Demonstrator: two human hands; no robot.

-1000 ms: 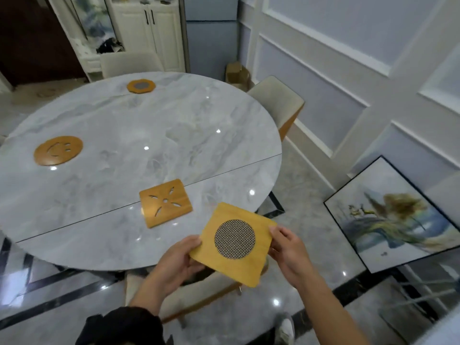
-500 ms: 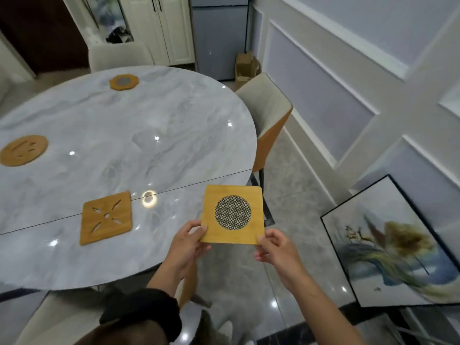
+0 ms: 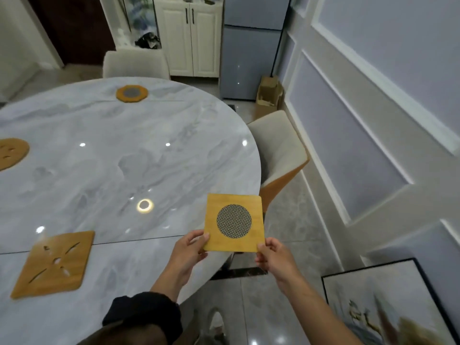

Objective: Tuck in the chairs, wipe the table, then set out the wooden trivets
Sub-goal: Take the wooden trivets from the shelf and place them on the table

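Fingers of both my left hand (image 3: 190, 253) and right hand (image 3: 272, 257) pinch the square wooden trivet with the round mesh centre (image 3: 234, 222) by its near corners, above the grey marble table (image 3: 149, 158) edge. Trivet-setting step, I judge; next, lower it flat beside the tucked cream chair (image 3: 278, 150).

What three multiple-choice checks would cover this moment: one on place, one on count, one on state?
1. Where is the octagonal trivet?
A. Far side of the table
B. On the floor
C. On a chair

2. How many trivets lie on the table?
A. One
B. Three
C. Five

3. How is the mesh-centred trivet held?
A. Left hand alone
B. Lying on the table
C. By both hands

Answers: 1 A, it sits near the far rim. 2 B, the octagonal one, the round trivet and the square cut-out trivet. 3 C, left hand and right hand pinch its lower corners.
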